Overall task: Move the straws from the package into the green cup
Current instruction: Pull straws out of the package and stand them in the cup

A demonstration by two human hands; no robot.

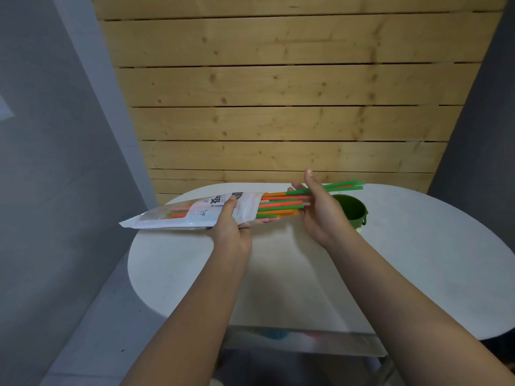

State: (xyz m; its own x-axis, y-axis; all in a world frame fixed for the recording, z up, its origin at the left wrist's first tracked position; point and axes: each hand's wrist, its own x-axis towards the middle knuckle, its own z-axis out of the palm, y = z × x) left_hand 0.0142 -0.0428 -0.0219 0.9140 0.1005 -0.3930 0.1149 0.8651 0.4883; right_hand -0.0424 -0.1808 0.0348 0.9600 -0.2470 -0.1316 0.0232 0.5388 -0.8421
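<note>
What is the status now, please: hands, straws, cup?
Left hand grips package. Right hand holds green straws, partly pulled out. Green cup behind right hand, no straws visible inside.

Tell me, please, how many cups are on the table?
1. The green cup stands on the white table at the right, just beyond the right hand, which partly covers it. No other cup is visible.
</note>
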